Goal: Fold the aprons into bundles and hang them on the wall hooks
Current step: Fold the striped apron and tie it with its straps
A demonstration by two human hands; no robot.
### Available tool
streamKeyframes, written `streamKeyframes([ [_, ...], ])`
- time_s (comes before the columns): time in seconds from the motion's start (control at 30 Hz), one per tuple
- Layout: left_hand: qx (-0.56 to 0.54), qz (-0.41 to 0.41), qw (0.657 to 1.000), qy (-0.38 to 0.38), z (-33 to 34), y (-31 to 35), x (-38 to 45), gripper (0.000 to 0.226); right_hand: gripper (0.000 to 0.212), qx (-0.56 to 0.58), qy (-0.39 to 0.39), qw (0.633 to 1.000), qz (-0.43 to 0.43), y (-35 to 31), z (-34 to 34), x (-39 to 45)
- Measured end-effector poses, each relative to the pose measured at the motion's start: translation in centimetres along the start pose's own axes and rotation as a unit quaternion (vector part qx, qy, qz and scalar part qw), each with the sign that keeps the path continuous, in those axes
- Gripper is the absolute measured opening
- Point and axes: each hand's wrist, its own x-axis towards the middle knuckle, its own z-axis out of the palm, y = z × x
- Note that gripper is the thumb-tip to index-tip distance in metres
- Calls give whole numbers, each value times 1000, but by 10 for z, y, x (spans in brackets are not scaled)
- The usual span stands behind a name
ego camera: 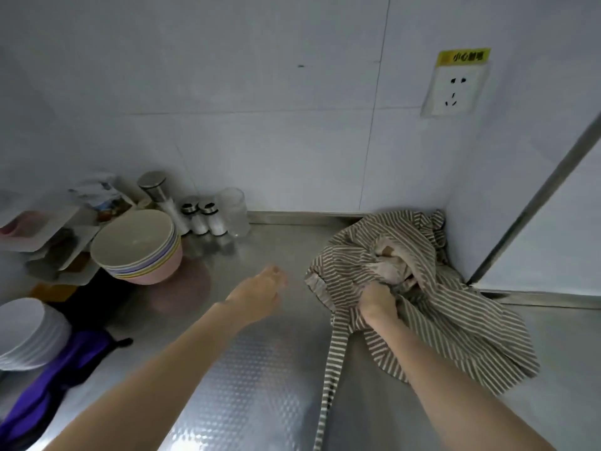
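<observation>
Right hand [377, 301] grips striped apron [455, 320] near corner; left hand [260, 291] loose over counter [260, 369].

Both bare forearms extend forward. The left hand [265, 289] is held out, fingers loosely curled, gripping nothing. The right hand [377, 302] points downward, fingers clenched around a bunch of brown-and-white striped cloth apron [455, 327].

Counts on the counter
Showing: 1 striped apron [422, 288], 2 hands [260, 288], 2 small shakers [203, 216], 1 tall shaker [154, 187], 2 stacks of bowls [140, 252], 1 socket [455, 89].
</observation>
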Motion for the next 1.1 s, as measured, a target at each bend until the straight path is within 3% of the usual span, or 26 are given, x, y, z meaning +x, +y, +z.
streamKeyframes([
  [0.1,14,13,1000,4,-21,4,6,42,28,-22,20,995,-92,-15,-54,-7],
  [0.23,58,11,997,53,-65,-1,6,56,30,-111,-68,967,-219,-55,-165,-38],
  [0.3,2,7,996,84,-90,-4,-2,61,30,-154,-57,952,-259,-77,-218,-67],
  [0.4,-66,32,991,116,-129,-3,-26,67,31,-201,-14,931,-304,-101,-285,-120],
  [0.47,-125,56,987,81,-149,4,-52,71,29,-182,39,926,-328,-111,-314,-155],
  [0.57,-207,52,977,7,-150,18,-74,53,26,-87,159,915,-360,-121,-333,-187],
  [0.63,-168,60,983,36,-156,16,-95,38,26,-31,220,907,-357,-130,-340,-215],
  [0.7,-33,40,998,43,-180,4,-110,37,26,-69,198,930,-303,-135,-345,-232],
  [0.73,39,24,996,78,-199,-5,-118,38,26,-99,189,942,-258,-136,-348,-238],
  [0.8,55,-12,966,253,-247,-20,-140,31,29,-89,299,928,-202,-140,-361,-251],
  [0.83,11,-24,930,368,-270,-20,-151,28,30,-38,412,890,-194,-141,-368,-256],
  [0.87,-38,-33,877,478,-290,-19,-165,26,31,25,529,826,-194,-144,-367,-263],
  [0.9,-68,-29,831,552,-303,-17,-173,25,31,70,600,770,-207,-143,-358,-266],
  [0.93,-77,-21,825,559,-310,-16,-182,27,31,66,600,766,-219,-142,-344,-266],
  [0.97,-11,-1,865,502,-306,-17,-181,29,31,-14,524,822,-221,-136,-323,-258],
  [1.0,56,24,922,382,-293,-21,-183,29,32,-117,379,894,-209,-128,-296,-249],
  [1.03,97,31,964,245,-277,-30,-179,24,33,-189,227,939,-178,-119,-271,-241],
  [1.07,115,6,984,136,-265,-42,-176,14,33,-223,158,950,-147,-111,-255,-234],
  [1.1,119,-15,989,92,-254,-52,-170,7,32,-212,168,953,-134,-106,-246,-229],
])
